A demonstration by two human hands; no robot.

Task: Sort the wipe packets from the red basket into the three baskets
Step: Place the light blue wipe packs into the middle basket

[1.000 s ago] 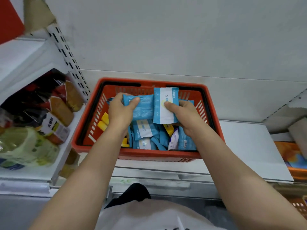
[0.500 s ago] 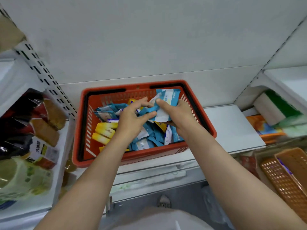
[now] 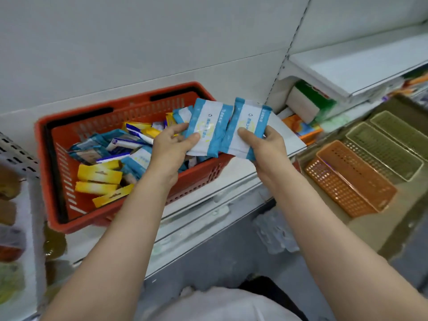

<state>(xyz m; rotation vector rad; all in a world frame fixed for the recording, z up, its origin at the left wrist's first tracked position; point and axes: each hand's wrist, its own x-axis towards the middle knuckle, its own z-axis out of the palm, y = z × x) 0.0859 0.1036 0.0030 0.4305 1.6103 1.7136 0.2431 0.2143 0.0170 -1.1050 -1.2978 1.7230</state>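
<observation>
The red basket (image 3: 58, 172) stands on a white shelf and holds several blue-and-white and yellow wipe packets (image 3: 99, 173). My left hand (image 3: 172, 147) grips a blue-and-white packet (image 3: 210, 126) above the basket's right end. Beside it, my right hand (image 3: 266, 147) grips a second blue-and-white packet (image 3: 249, 126) just past the basket's right rim. At the lower right sit three small baskets side by side: an orange basket (image 3: 347, 181) nearest and two olive-green baskets (image 3: 382, 151) (image 3: 403, 128) behind it.
The white shelf (image 3: 231, 181) carries the red basket, with its front edge running below. Packaged goods (image 3: 305, 105) sit under an upper shelf on the right. More blurred goods fill the far left shelves (image 3: 9, 205).
Both hands lifted out of the red basket and moved right, each now holding one blue-and-white packet. The view swung right, bringing the three small baskets into sight.
</observation>
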